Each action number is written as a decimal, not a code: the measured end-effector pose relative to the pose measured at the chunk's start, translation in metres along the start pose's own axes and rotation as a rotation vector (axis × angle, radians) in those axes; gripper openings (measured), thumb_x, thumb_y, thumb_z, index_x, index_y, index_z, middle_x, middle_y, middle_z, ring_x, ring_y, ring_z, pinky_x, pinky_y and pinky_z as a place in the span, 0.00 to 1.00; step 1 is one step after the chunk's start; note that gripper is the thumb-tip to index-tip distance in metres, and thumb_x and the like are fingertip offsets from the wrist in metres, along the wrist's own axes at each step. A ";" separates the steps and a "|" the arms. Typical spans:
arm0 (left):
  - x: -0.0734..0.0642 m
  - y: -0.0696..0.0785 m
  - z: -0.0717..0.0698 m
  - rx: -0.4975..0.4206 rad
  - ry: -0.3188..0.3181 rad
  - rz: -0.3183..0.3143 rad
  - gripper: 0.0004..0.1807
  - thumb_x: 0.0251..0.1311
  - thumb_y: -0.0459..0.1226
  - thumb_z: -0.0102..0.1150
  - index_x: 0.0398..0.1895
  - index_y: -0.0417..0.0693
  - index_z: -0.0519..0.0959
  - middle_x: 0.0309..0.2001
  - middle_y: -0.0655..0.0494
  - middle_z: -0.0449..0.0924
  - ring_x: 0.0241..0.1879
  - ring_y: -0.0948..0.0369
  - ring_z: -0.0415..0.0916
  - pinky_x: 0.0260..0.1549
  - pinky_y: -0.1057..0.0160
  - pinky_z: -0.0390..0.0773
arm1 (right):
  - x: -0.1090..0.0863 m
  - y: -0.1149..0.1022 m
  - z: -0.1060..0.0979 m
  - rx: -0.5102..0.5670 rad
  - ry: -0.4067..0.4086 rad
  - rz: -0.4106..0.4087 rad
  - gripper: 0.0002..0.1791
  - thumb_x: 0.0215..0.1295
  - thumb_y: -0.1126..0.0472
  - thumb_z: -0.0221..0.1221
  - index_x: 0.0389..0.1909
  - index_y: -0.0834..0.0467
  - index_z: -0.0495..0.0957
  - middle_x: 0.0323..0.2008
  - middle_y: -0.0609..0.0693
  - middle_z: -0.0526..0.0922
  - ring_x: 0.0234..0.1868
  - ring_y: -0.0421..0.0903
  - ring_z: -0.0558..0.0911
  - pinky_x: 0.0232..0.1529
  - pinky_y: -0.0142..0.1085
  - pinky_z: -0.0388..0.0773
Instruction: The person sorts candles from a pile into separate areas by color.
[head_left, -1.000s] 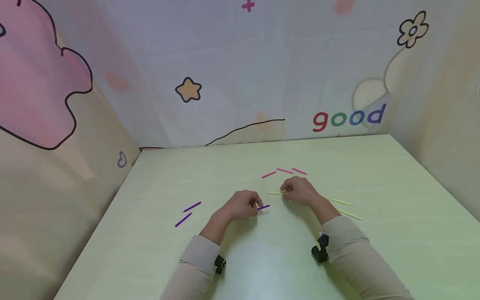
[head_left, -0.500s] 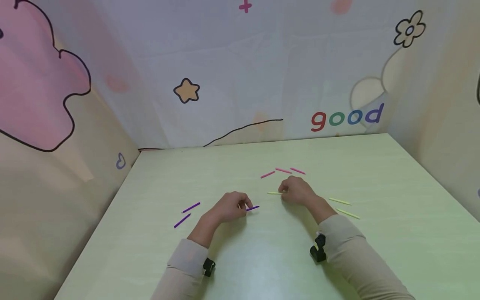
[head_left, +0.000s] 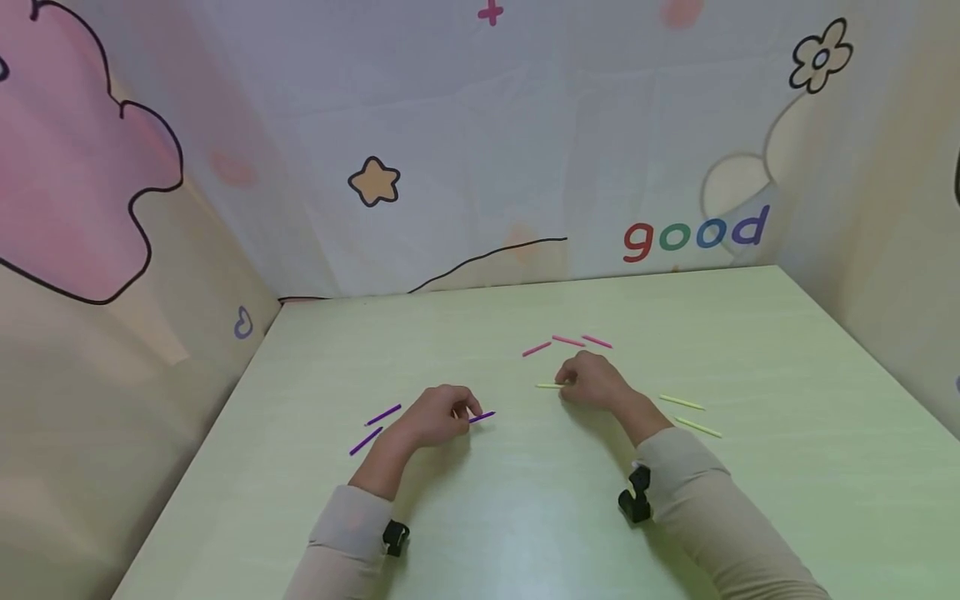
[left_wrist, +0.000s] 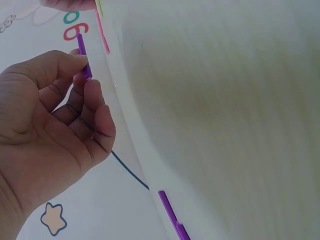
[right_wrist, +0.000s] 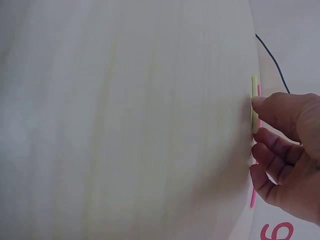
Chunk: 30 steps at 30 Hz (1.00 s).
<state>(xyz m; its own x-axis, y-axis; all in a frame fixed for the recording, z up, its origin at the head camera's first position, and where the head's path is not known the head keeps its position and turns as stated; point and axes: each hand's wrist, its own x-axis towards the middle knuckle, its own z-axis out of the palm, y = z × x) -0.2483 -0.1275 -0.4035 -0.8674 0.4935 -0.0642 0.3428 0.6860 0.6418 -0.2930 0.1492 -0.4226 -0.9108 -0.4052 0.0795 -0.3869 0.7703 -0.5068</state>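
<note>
My left hand point(head_left: 438, 417) pinches a short purple stick point(left_wrist: 84, 57) between thumb and fingers, just above the table left of centre. Its tip points to the right in the head view. My right hand point(head_left: 592, 382) holds a yellow-green stick point(right_wrist: 255, 105) at the middle of the table, low against the surface; the stick's left end point(head_left: 546, 386) sticks out past the fingertips. Two more purple sticks point(head_left: 366, 440) lie beside the left wrist. Two other yellow-green sticks point(head_left: 697, 427) lie to the right of the right forearm.
Three pink sticks point(head_left: 568, 340) lie in a loose row behind the right hand. The pale green table point(head_left: 360, 350) meets a printed cloth backdrop point(head_left: 480, 167) at the back, with cloth on the left and right sides too.
My left hand has moved left, away from the right hand, carrying the purple stick. The right hand stays almost in place with the yellow-green stick.
</note>
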 end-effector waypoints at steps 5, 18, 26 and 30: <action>-0.010 -0.006 -0.009 -0.008 0.027 -0.014 0.10 0.50 0.24 0.55 0.33 0.45 0.79 0.26 0.57 0.71 0.28 0.61 0.67 0.27 0.64 0.68 | 0.001 0.000 0.001 0.021 0.009 0.006 0.07 0.49 0.69 0.63 0.31 0.64 0.82 0.26 0.48 0.80 0.32 0.46 0.73 0.37 0.41 0.71; -0.029 -0.024 -0.021 -0.023 0.076 -0.085 0.11 0.51 0.23 0.54 0.34 0.45 0.80 0.27 0.57 0.71 0.29 0.60 0.67 0.28 0.63 0.69 | -0.002 0.008 0.006 0.168 0.011 0.100 0.08 0.52 0.67 0.65 0.34 0.64 0.82 0.29 0.49 0.80 0.36 0.48 0.76 0.41 0.42 0.71; -0.040 -0.035 -0.027 -0.008 0.102 -0.093 0.11 0.51 0.23 0.53 0.34 0.45 0.80 0.27 0.57 0.71 0.30 0.60 0.67 0.28 0.62 0.69 | -0.003 0.009 0.005 0.184 0.002 0.118 0.09 0.52 0.67 0.65 0.35 0.64 0.82 0.29 0.49 0.80 0.36 0.48 0.76 0.40 0.42 0.71; -0.046 -0.041 -0.032 -0.008 0.128 -0.111 0.11 0.51 0.23 0.54 0.34 0.45 0.80 0.27 0.57 0.71 0.30 0.59 0.67 0.29 0.62 0.69 | -0.003 0.009 0.005 0.189 0.010 0.106 0.09 0.52 0.67 0.64 0.35 0.64 0.81 0.29 0.49 0.80 0.35 0.48 0.75 0.40 0.41 0.71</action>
<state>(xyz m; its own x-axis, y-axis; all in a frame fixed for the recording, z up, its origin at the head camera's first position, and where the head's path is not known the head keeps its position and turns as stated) -0.2340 -0.1952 -0.4022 -0.9389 0.3422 -0.0375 0.2398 0.7281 0.6421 -0.2932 0.1552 -0.4320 -0.9466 -0.3213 0.0259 -0.2565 0.7021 -0.6643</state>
